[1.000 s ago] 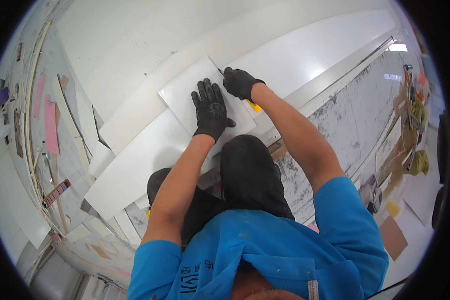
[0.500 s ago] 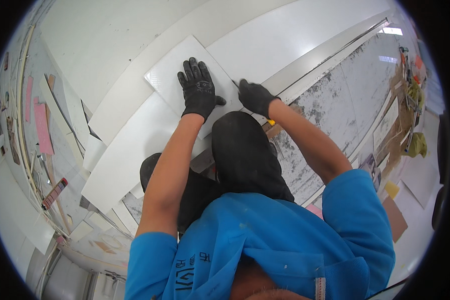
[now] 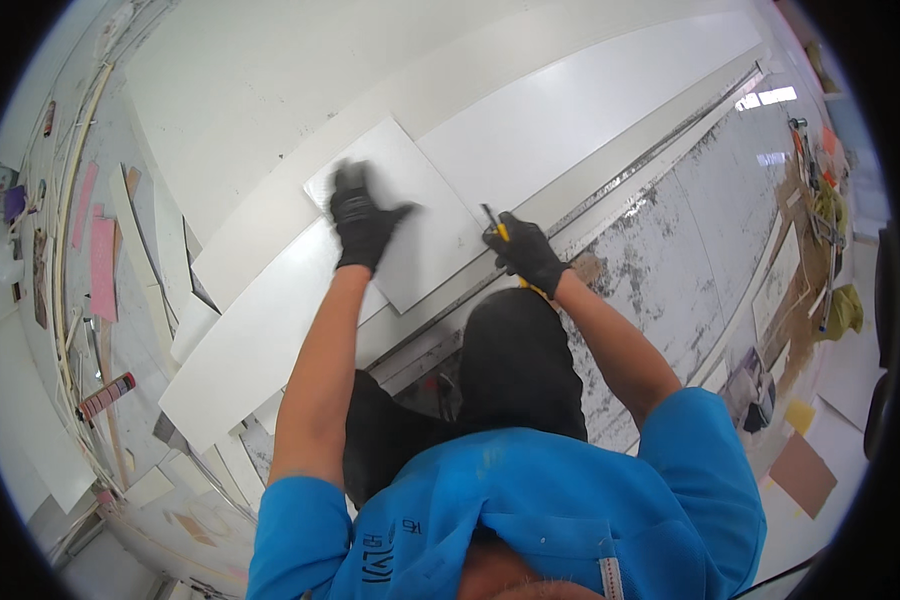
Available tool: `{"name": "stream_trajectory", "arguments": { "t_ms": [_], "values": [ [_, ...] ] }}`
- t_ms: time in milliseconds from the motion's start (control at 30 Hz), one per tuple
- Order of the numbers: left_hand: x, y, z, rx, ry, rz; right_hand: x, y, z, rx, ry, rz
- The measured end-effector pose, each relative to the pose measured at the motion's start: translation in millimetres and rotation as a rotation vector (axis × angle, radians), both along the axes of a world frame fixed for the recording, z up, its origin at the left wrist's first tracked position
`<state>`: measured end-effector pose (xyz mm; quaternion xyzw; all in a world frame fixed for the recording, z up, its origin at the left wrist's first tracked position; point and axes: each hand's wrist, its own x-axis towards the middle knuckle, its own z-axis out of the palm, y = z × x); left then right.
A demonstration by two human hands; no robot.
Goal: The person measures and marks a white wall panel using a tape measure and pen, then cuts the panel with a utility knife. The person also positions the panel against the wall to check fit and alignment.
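Observation:
A square white panel [image 3: 432,235] lies at an angle on top of larger white sheets [image 3: 255,330]. My left hand [image 3: 362,222], in a black glove, is over the panel's left part, thumb spread away from the fingers. Its fingertips are smeared by motion, so whether it touches the panel is unclear. In my right hand [image 3: 532,256], also gloved in black, is a yellow and black utility knife [image 3: 502,232]. The knife's tip points up and left beside the panel's right edge. My dark-trousered knee is just below the panel's lower corner.
A long metal-edged strip [image 3: 610,190] runs to the upper right beside a scuffed grey surface [image 3: 660,240]. Pink strips [image 3: 103,268], offcuts and a red-and-grey tube [image 3: 106,396] lie at the left. Green cloth [image 3: 843,312] and scraps lie at the right.
My left hand has moved left across the panel from lying flat with fingers spread. My right hand has turned, and the knife shows more clearly. The view has shifted slightly.

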<state>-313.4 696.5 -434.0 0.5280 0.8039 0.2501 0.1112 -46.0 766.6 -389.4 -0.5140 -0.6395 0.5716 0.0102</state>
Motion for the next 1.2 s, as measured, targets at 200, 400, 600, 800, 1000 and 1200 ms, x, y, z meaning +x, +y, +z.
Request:
{"name": "stream_trajectory", "arguments": {
  "t_ms": [200,400,600,800,1000,1200],
  "values": [
    [-14.0,-18.5,7.4,-0.127,0.047,0.441,-10.2,-7.1,-14.2,-0.082,0.201,-0.061],
    [32.6,16.1,25.5,-0.082,-0.216,0.13,78.0,-7.7,-37.0,-0.156,0.257,-0.01],
    [-57.0,-56.6,-13.5,-0.081,0.24,0.177,310.0,-55.5,-72.3,-0.234,0.058,-0.337],
    [-174.7,-210.0,-14.6,-0.6,0.395,0.763,456.7,-168.1,-82.6,-0.402,0.016,-0.614],
    [-225.7,-280.1,-27.6,-0.668,0.414,0.385,380.0,-119.4,-100.7,-0.379,-0.163,-0.549],
    [-214.9,-310.6,-20.2,-0.477,0.454,0.239,189.7,12.6,-73.2,-0.16,0.28,-0.549]
  ]
}}
